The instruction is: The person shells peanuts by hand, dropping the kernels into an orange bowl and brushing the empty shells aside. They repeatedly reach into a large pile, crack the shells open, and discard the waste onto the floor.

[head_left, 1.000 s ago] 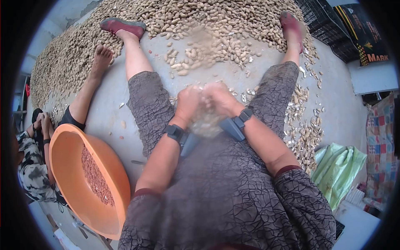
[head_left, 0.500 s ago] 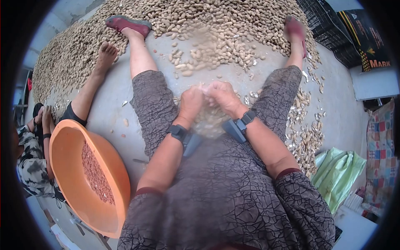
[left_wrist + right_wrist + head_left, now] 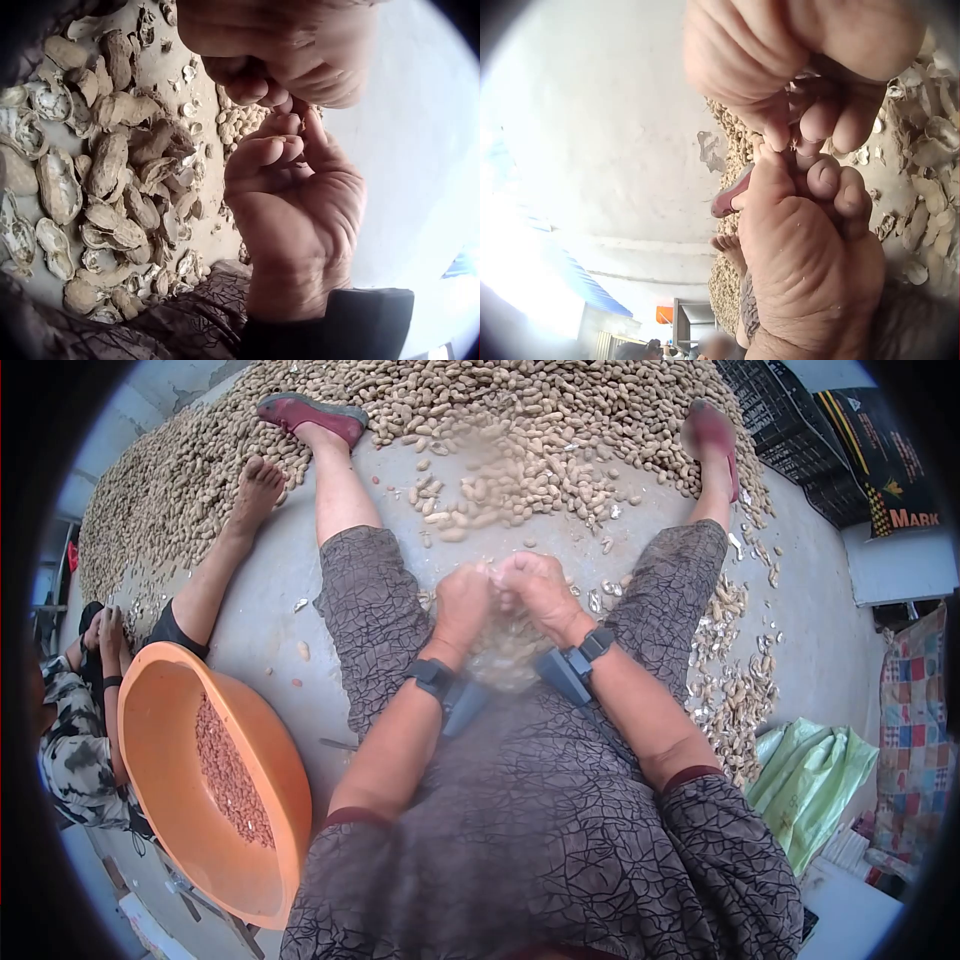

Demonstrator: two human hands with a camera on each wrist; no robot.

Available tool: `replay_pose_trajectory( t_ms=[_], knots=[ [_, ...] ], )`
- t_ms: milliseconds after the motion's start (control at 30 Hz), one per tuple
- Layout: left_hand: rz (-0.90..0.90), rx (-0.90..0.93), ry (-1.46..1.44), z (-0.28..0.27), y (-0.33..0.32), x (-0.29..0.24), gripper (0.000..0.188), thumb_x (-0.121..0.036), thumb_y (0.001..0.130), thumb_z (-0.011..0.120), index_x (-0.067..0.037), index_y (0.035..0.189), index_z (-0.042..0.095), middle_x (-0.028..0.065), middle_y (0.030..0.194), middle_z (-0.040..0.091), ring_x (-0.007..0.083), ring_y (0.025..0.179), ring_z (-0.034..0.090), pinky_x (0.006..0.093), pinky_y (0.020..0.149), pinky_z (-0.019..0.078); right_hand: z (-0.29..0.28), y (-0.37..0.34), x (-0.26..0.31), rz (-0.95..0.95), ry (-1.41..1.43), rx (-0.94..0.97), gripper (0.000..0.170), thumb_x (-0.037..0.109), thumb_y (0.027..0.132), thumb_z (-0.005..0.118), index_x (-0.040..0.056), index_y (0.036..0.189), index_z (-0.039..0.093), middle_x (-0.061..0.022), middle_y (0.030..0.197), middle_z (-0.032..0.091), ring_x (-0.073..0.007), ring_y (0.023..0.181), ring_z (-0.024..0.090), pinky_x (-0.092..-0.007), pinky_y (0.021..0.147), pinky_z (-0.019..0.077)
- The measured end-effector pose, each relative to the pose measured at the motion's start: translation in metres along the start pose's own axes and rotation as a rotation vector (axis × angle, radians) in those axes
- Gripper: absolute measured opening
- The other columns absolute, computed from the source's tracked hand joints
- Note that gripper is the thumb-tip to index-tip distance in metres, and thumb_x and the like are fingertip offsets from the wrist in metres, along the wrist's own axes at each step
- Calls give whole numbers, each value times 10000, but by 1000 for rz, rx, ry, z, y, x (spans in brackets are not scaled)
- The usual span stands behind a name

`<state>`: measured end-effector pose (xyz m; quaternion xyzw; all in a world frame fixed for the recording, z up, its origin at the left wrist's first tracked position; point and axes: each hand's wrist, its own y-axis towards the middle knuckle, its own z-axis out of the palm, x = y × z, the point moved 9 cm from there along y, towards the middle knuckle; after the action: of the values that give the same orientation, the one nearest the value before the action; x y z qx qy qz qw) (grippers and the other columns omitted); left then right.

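Between my legs, my left hand [image 3: 463,605] and right hand [image 3: 538,592] meet fingertip to fingertip, fingers curled. Both pinch what looks like a peanut, nearly all hidden; only a small brownish bit [image 3: 303,124] shows between the fingertips in the left wrist view. There, my left hand comes in from the top and my right hand from below. In the right wrist view the left hand [image 3: 810,262] is the lower one. Underneath lie cracked, hollow peanut shells [image 3: 112,217], close below the hands.
A big heap of unshelled peanuts [image 3: 440,405] spreads ahead. At left stands an orange basin [image 3: 285,770] with shelled red kernels [image 3: 232,770], near another seated person [image 3: 85,760]. More shells [image 3: 740,690], a green sack [image 3: 810,785] and a black crate [image 3: 790,440] are at right.
One second ago both hands were blurred with motion and their fingers were bunched together. Since then the palms have drawn slightly apart while the fingertips still meet. The head view has shifted slightly.
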<state>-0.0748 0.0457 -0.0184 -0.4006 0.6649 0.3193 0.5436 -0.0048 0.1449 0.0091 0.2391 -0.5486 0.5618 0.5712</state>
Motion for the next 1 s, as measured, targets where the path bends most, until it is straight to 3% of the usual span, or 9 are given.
replay_pose_trajectory(
  t_ms=[33, 100, 200, 400, 633, 700, 833, 933, 1000],
  knots=[
    [0, 0, 0, -2, 0, -2, 304, -232, 949, 452, -13, 770, 563, 16, 625, 534, 80, 566, 477, 244, 519, 408, 2, 0, 2, -22, 34, 23, 37, 52, 831, 545, 27, 811, 564, -10, 702, 560, -64, 572, 506, -201, 529, 444],
    [142, 22, 271, -2, -2, -20, 268, -228, 909, 429, -12, 817, 558, 216, 783, 593, 382, 735, 592, 435, 652, 470, 3, 1, -2, 6, 36, 46, 36, 57, 837, 545, 30, 826, 566, -6, 716, 562, -62, 585, 509, -201, 542, 446],
    [253, 28, 290, -2, -6, -38, 285, -260, 901, 451, -7, 807, 540, 232, 754, 572, 419, 728, 568, 464, 646, 447, 4, -3, 1, 54, 46, 56, 41, 71, 849, 549, 36, 847, 569, -1, 735, 566, -59, 599, 512, -198, 551, 447],
    [78, 23, 239, -5, -6, -32, 292, -288, 892, 476, -11, 821, 537, 244, 784, 575, 439, 759, 554, 470, 650, 440, 0, -1, -1, 61, 66, 52, 74, 122, 842, 601, 51, 859, 596, 5, 735, 589, -57, 598, 538, -195, 539, 459],
    [90, 28, 232, -4, -8, -35, 313, -312, 893, 482, -11, 830, 539, 254, 774, 574, 437, 751, 559, 456, 651, 444, -4, 2, -4, 59, 73, 67, 84, 129, 827, 628, 54, 864, 618, -8, 740, 618, -61, 599, 568, -192, 525, 476],
    [163, -2, 239, -5, -8, -41, 244, -164, 916, 516, -4, 732, 514, 111, 634, 570, 149, 580, 533, 304, 549, 436, -4, 1, -3, 61, 79, 70, 80, 125, 828, 626, 52, 861, 617, -10, 740, 619, -63, 598, 569, -190, 520, 476],
    [197, 0, 241, -4, -10, -44, 244, -163, 917, 515, -2, 734, 513, 104, 622, 570, 149, 574, 542, 302, 544, 436, -5, 0, -2, 70, 111, 87, 66, 107, 824, 618, 47, 851, 612, -13, 743, 617, -65, 594, 568, -190, 509, 475],
    [235, 14, 234, -3, -13, -52, 234, -166, 910, 521, -3, 743, 513, 127, 609, 564, 193, 547, 546, 318, 539, 439, -6, 1, -2, 60, 86, 83, 40, 80, 807, 609, 46, 826, 602, -17, 726, 608, -70, 587, 566, -192, 497, 471],
    [300, 32, 380, 0, -17, -61, 216, -166, 899, 520, -7, 752, 515, 166, 612, 556, 277, 546, 559, 355, 541, 449, -6, 0, 0, 59, 47, 79, 39, 67, 800, 595, 34, 820, 584, -30, 726, 596, -75, 586, 552, -198, 495, 460]
  ],
)
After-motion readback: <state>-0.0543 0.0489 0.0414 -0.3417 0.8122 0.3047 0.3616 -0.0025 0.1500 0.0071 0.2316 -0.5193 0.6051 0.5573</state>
